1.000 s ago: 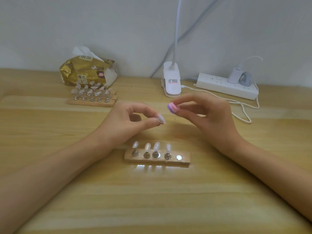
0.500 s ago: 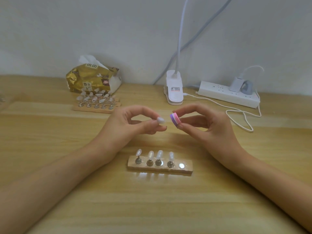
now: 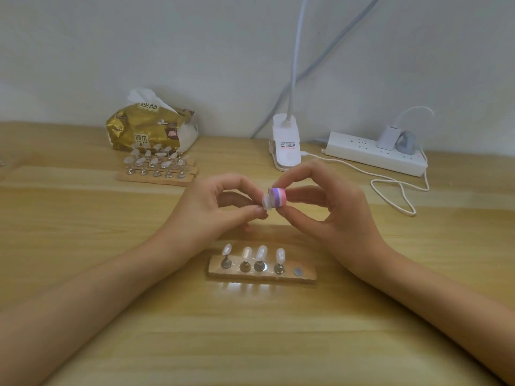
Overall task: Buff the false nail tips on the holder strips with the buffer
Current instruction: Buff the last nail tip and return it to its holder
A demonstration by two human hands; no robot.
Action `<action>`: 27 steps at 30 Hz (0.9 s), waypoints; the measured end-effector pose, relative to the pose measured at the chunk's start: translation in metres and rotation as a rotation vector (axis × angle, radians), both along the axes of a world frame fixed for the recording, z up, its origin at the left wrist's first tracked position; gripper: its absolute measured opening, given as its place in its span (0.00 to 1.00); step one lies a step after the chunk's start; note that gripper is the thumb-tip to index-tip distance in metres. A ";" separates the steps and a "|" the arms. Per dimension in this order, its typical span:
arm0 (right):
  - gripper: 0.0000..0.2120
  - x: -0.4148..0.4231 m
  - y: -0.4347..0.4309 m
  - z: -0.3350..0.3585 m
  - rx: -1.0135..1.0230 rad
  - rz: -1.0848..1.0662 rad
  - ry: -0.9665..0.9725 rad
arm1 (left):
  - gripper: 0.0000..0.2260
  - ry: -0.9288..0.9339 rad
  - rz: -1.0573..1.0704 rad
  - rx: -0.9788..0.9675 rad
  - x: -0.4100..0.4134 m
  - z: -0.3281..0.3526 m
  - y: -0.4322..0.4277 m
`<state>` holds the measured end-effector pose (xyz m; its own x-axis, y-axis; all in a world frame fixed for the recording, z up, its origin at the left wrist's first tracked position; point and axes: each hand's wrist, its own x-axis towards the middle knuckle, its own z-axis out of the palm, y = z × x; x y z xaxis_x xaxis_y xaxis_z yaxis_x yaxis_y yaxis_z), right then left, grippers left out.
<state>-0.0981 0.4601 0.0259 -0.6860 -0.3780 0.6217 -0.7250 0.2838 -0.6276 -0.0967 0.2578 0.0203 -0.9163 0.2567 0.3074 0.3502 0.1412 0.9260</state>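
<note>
My left hand (image 3: 214, 210) pinches a pale false nail tip (image 3: 267, 201) on its small stand, held above the table. My right hand (image 3: 328, 207) pinches a small purple and pink buffer block (image 3: 278, 196) between thumb and forefinger, and the block touches the nail tip. Below the hands lies a wooden holder strip (image 3: 303, 277) with several nail tips (image 3: 260, 253) standing on metal pegs and one bare metal disc (image 3: 297, 271) at its right end.
More wooden strips with several nail tips (image 3: 158, 165) lie at the back left, in front of a gold tissue pack (image 3: 150, 129). A white clip lamp base (image 3: 285, 146) and a white power strip (image 3: 373, 156) with a looping cable (image 3: 401, 196) stand at the back right.
My hands have come together: the buffer block, apart from the nail tip before, now touches it. The view has shifted a little.
</note>
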 end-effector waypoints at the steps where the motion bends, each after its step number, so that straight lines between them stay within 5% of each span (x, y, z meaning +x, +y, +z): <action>1: 0.09 0.000 -0.001 0.000 0.001 0.004 0.029 | 0.04 -0.004 0.002 0.006 0.000 0.000 0.000; 27: 0.06 -0.008 0.005 -0.001 0.129 -0.040 0.189 | 0.04 0.091 -0.014 -0.021 0.003 0.003 0.001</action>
